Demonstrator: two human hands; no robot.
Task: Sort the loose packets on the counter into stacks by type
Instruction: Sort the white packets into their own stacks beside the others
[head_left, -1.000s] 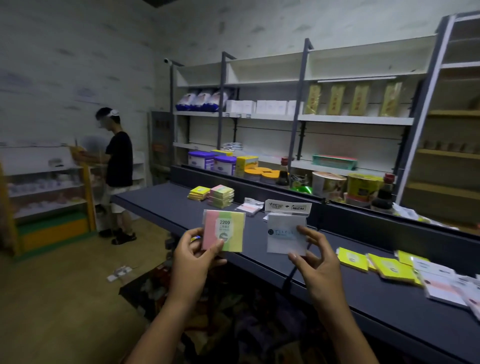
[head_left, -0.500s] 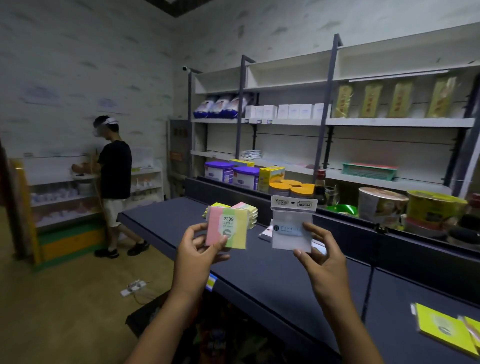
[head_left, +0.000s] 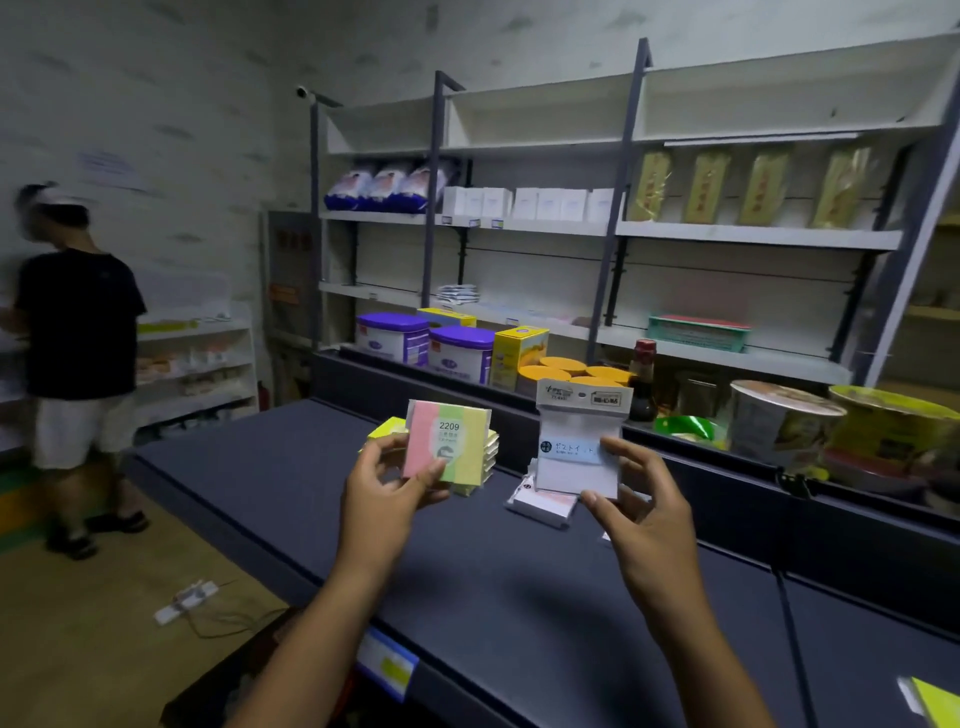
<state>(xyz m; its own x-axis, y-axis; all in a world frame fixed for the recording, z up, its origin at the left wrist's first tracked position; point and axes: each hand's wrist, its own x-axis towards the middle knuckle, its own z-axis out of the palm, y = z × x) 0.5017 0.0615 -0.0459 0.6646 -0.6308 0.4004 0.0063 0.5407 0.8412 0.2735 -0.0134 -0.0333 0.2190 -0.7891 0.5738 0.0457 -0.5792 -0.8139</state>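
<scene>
Packets | left hand (head_left: 384, 493) pinches striped packet (head_left: 448, 447) | right hand (head_left: 647, 514) pinches white packet (head_left: 576, 457) (upright)

A pink-green-yellow striped packet (head_left: 445, 446) marked 2209 and a white packet (head_left: 577, 451) (blue label band, grey header card) are held upright above the dark counter (head_left: 498, 597), just before matching stacks (head_left: 480, 462) behind.

Two hands (head_left: 389, 486), two held packets (head_left: 447, 444), perhaps three stacks (head_left: 543, 503).

hands (head_left: 384, 499) nearer counter stacks (head_left: 480, 457) (both packets raised), view swung left
</scene>
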